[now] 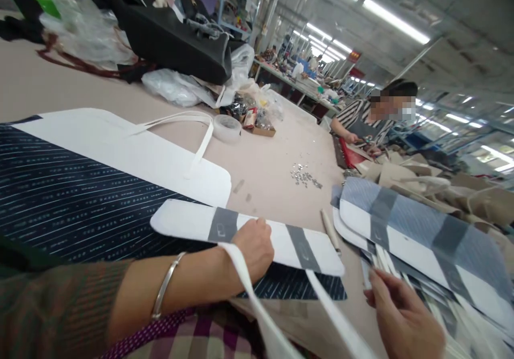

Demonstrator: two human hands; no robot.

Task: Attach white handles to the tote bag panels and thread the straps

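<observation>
My left hand (254, 246) is closed, knuckles up, on a long white panel (180, 221) with two grey bands; what its fingers hold, if anything, is hidden. A white strap (247, 284) runs from beside that hand over my wrist toward me. Another white strap (333, 308) hangs from the second grey band. Beneath the panel lies dark blue fabric (100, 198) with fine pale lines and printed lettering. At the right, the thumb and fingers of my right hand (405, 313) pinch at white straps (385, 260) beside a stack of similar banded panels (405, 252).
A white panel with a looped strap (172, 169) lies behind. Further off are a tape roll (227, 128), scattered small metal pieces (305, 176), a light-handled tool (330, 230), a black bag (172, 40) and plastic wrapping (172, 87). A person in a striped top (357, 118) works across the table.
</observation>
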